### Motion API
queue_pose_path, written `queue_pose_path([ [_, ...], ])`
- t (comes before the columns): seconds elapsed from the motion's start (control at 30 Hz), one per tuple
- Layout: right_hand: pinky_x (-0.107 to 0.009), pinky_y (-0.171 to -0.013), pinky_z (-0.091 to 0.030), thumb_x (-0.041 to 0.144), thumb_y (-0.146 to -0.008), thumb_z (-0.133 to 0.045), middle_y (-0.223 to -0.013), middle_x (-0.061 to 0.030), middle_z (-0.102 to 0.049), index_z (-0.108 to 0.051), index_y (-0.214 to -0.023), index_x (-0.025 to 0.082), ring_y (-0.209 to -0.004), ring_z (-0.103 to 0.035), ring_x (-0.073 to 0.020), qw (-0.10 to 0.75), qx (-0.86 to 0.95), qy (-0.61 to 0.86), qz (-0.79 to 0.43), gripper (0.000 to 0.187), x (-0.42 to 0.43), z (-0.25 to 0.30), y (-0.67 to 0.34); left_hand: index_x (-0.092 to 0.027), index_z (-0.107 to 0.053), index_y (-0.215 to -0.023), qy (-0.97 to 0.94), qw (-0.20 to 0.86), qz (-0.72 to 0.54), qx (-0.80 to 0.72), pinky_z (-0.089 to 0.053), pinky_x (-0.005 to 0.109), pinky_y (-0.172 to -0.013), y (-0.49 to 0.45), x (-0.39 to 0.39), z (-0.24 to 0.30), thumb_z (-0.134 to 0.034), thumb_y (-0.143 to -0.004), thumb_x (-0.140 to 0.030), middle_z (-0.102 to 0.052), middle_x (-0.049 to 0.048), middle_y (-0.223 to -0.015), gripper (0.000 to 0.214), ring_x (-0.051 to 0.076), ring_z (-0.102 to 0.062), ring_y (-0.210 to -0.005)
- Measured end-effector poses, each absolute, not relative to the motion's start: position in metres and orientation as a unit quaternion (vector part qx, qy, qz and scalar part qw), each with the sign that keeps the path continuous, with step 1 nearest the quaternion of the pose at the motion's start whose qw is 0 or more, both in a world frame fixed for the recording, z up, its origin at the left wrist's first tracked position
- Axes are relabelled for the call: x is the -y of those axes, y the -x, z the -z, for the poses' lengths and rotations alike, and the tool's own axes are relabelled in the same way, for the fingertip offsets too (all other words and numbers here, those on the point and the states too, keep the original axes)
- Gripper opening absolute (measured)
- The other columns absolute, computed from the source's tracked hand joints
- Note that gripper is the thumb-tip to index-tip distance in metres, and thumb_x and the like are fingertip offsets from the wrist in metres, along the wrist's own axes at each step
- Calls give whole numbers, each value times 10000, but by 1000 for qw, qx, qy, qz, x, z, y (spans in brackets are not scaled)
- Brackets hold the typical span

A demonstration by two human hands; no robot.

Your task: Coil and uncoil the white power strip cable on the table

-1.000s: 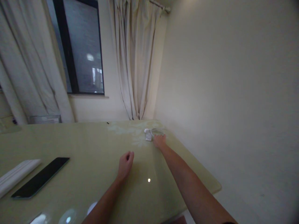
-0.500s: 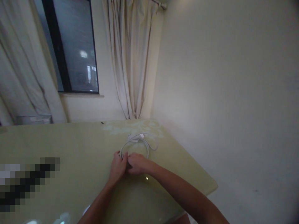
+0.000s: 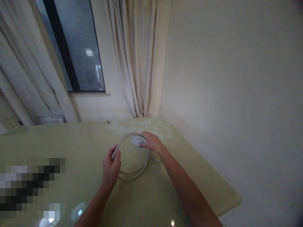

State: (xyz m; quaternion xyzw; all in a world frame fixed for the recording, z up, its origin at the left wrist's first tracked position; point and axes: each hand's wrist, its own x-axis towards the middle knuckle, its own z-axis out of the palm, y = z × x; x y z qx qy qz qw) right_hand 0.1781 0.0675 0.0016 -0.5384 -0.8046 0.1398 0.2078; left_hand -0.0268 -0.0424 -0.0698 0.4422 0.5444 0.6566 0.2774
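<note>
Head: cable (image 3: pixel 131 134) in left grip (image 3: pixel 111 166)

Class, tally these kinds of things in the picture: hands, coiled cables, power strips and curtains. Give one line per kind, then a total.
Left hand and right hand: 2
Coiled cable: 1
Power strip: 1
Curtains: 2
Total: 6

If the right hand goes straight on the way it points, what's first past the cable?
Likely the white power strip, just ahead of the right hand; depth is unclear, so they may already touch.
</note>
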Motion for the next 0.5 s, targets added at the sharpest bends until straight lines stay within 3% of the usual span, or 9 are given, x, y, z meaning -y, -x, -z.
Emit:
queue_pose_path([
  [0.13,-311,-786,-494,370,-885,-803,-852,-35,-744,-718,-957,192,-849,-702,-219,266,795,500,-218,210,-74,-6,-176,-177,-689,-1092,-497,236,-655,-518,-285,207,-452,19,56,40,-727,-881,-518,-456,-75,-615,403,95,-375,-494],
  [0.2,-271,-672,-475,414,-1008,-616,-657,21,-609,-690,-866,186,-655,-617,-156,305,778,485,-258,278,-75,-15,-179,-182,-689,-1035,-519,244,-645,-505,-279,203,-451,17,55,16,-743,-871,-481,-476,-68,-622,345,90,-379,-494],
  [0.27,-236,-564,-428,484,-1042,-505,-580,67,-463,-676,-882,186,-528,-483,-114,379,736,463,-316,379,-74,-29,-185,-194,-679,-1063,-551,279,-617,-488,-302,202,-448,17,48,-10,-761,-856,-476,-508,-67,-639,360,91,-392,-494],
  [0.33,-207,-470,-331,562,-973,-597,-558,102,-356,-664,-874,185,-470,-342,-85,497,642,408,-418,395,-68,-46,-194,-195,-683,-1099,-585,326,-574,-471,-326,206,-455,19,38,-30,-760,-857,-500,-491,-78,-602,398,100,-408,-488],
  [0.4,-193,-412,-221,553,-818,-801,-530,128,-296,-655,-811,182,-447,-238,-60,599,516,321,-521,398,-58,-64,-204,-181,-704,-1018,-620,355,-533,-453,-402,223,-504,22,28,-40,-760,-846,-523,-524,-57,-596,387,118,-484,-524],
  [0.5,-170,-372,-165,421,-774,-889,-483,147,-263,-660,-780,178,-417,-179,-41,667,401,246,-578,334,-40,-91,-217,-171,-711,-904,-661,380,-475,-440,-486,268,-591,24,16,-32,-761,-814,-529,-654,15,-692,372,160,-604,-621],
])
